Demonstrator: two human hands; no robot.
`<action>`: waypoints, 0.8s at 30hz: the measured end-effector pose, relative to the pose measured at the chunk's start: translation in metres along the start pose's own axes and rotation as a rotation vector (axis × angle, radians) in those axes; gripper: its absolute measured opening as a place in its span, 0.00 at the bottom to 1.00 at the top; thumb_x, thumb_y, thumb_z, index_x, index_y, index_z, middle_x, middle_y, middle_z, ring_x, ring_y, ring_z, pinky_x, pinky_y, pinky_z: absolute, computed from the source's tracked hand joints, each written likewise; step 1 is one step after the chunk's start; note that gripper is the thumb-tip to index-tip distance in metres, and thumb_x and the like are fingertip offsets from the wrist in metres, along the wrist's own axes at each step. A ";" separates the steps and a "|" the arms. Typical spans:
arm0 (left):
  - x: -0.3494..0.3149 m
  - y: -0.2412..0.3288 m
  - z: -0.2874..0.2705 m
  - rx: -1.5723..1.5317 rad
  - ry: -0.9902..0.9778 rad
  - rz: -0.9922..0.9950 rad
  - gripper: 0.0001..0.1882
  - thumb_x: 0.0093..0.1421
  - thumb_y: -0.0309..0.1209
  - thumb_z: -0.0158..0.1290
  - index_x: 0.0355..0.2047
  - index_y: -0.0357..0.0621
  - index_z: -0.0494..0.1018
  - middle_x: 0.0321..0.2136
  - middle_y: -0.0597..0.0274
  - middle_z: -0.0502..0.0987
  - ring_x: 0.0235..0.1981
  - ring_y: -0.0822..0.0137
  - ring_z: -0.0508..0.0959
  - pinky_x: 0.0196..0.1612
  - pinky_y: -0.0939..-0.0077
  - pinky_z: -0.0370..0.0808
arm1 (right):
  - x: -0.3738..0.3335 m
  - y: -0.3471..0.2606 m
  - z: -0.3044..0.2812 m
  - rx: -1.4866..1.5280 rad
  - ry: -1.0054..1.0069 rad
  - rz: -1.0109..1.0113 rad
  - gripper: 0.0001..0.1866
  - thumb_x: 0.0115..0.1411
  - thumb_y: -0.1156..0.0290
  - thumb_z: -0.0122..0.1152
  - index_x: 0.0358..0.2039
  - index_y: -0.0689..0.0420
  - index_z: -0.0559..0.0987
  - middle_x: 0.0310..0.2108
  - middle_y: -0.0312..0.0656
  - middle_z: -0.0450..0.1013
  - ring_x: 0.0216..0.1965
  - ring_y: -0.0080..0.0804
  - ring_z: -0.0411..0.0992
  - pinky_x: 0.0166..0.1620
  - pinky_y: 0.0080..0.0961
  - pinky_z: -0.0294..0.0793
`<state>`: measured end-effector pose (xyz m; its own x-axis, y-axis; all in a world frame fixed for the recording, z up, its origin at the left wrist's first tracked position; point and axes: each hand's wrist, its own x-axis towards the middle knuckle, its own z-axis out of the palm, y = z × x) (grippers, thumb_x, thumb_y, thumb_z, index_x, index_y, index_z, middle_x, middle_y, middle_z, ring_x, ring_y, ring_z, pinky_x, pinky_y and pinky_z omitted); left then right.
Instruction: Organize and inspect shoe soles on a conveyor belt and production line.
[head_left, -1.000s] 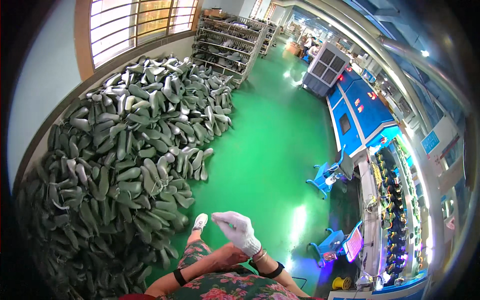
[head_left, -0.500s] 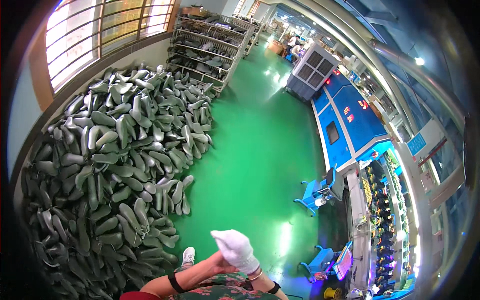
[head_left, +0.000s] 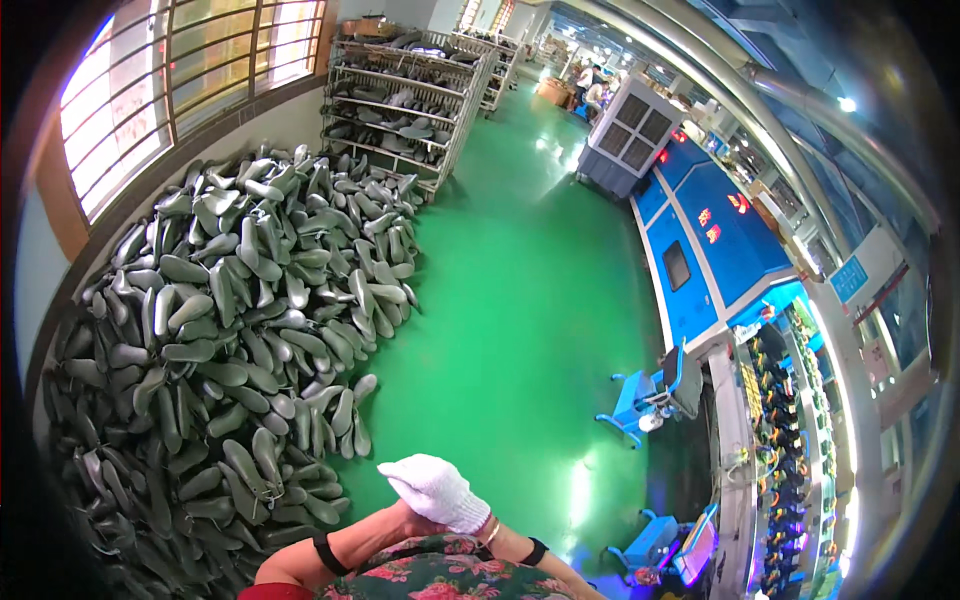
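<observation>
In front of my body the two hands meet. A white knitted glove (head_left: 425, 480) covers my right hand (head_left: 450, 500), its fingers bunched together and pointing left; whether anything lies inside them is hidden. My left hand (head_left: 414, 520) is bare and closed against the underside of the glove, with most of its fingers hidden behind it. A dark band (head_left: 326, 552) circles my left forearm. A bangle (head_left: 492, 532) and another dark band (head_left: 536, 552) are on my right arm.
A large heap of grey shoe-last-shaped pieces (head_left: 240, 330) covers the floor at left. Metal racks (head_left: 405, 110) holding similar pieces stand beyond it. Along the right are a blue machine (head_left: 690, 260), a grey cooler-like unit (head_left: 630, 130) and blue stools (head_left: 630, 400). Green floor (head_left: 510, 300) runs between.
My joined hands have shifted left in the picture, and the glove tip has swung lower toward the left. The view has turned slightly; the hands stay together.
</observation>
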<state>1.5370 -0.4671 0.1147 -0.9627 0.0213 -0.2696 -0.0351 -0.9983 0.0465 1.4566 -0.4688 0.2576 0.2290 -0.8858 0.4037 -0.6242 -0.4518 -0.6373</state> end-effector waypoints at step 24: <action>0.285 0.041 0.095 0.136 -0.062 -0.278 0.18 0.67 0.45 0.48 0.49 0.48 0.76 0.51 0.61 0.78 0.51 0.62 0.77 0.57 0.62 0.74 | -0.075 0.161 -0.236 -0.199 0.376 0.427 0.09 0.59 0.74 0.61 0.40 0.57 0.82 0.33 0.45 0.79 0.33 0.44 0.78 0.37 0.34 0.77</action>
<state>1.2359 -0.4970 0.1313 -0.9256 0.2998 -0.2309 -0.3307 -0.9375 0.1083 1.1627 -0.4506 0.2792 -0.3303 -0.8696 0.3669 -0.7392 -0.0034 -0.6735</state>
